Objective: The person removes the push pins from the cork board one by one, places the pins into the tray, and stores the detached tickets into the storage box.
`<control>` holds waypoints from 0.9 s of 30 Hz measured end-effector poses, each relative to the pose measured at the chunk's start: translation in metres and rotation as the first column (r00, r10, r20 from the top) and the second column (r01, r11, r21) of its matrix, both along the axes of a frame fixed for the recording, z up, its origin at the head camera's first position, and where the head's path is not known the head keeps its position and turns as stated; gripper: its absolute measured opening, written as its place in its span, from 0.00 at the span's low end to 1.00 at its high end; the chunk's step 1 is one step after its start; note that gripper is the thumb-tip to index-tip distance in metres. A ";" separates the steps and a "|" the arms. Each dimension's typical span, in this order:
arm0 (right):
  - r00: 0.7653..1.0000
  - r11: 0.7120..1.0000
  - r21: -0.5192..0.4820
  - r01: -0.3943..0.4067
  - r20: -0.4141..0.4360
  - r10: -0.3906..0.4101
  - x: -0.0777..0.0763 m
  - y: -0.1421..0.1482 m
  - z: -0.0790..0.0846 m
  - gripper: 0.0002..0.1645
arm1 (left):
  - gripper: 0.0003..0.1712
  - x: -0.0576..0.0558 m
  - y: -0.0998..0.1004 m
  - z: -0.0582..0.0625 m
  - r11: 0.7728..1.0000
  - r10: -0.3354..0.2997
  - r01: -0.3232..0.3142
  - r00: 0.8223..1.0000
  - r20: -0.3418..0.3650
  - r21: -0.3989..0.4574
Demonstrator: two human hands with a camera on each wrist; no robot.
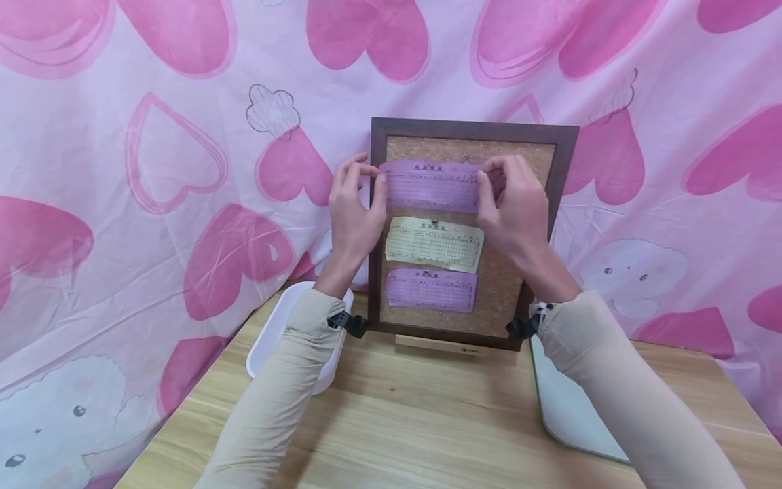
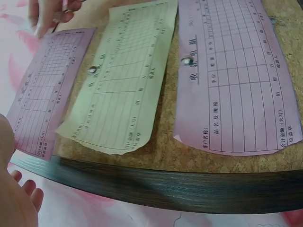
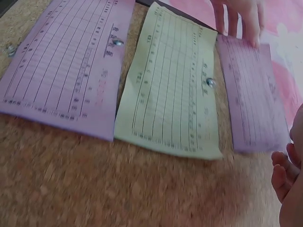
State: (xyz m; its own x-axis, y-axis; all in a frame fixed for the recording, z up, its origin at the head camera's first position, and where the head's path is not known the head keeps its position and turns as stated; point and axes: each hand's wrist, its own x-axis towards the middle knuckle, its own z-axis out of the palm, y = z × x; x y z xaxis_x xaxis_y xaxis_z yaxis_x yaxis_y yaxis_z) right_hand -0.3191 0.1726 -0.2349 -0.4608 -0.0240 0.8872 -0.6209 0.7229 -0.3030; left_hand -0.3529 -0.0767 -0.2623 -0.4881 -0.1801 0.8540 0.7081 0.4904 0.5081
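Observation:
A purple receipt slip (image 1: pixel 430 187) is held across the upper part of a cork board (image 1: pixel 501 285) in a dark wooden frame. My left hand (image 1: pixel 356 217) pinches the slip's left end, thumb and forefinger at its edge beside the frame. At the other end my right hand (image 1: pixel 515 204) pinches the slip, its remaining fingers curled in. Below hang a pale yellow slip (image 1: pixel 434 244) and another purple slip (image 1: pixel 430 291), each fixed by a clear pin at its top edge. The left wrist view shows the yellow slip's pin (image 2: pixel 92 69) and the lower purple slip's pin (image 2: pixel 187 61).
The board leans upright on a pale wooden base (image 1: pixel 455 345) on the wood-grain table (image 1: pixel 427 421). A white plastic bin (image 1: pixel 259 339) stands left, partly behind my left sleeve. A pale flat panel (image 1: pixel 574 407) lies right, under my right forearm. Heart-patterned cloth (image 1: pixel 201 136) hangs behind.

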 end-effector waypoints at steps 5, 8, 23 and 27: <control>0.999 0.999 -0.052 -0.002 -0.038 0.000 0.008 0.016 -0.005 0.13 | 0.10 0.009 -0.004 0.001 1.000 -0.022 0.023 0.999 -0.026 0.021; 0.999 0.997 -0.071 0.003 -0.047 -0.006 0.010 0.027 -0.010 0.13 | 0.10 0.014 -0.007 0.001 0.999 -0.028 0.030 0.998 -0.048 0.030; 0.997 0.973 -0.219 0.075 -0.019 -0.081 0.035 0.072 -0.049 0.11 | 0.11 0.047 -0.020 -0.024 0.984 -0.117 0.119 0.993 -0.024 0.130; 0.996 0.971 -0.223 0.084 0.006 -0.085 0.045 0.083 -0.064 0.11 | 0.11 0.054 -0.025 -0.031 0.977 -0.148 0.149 0.989 -0.018 0.151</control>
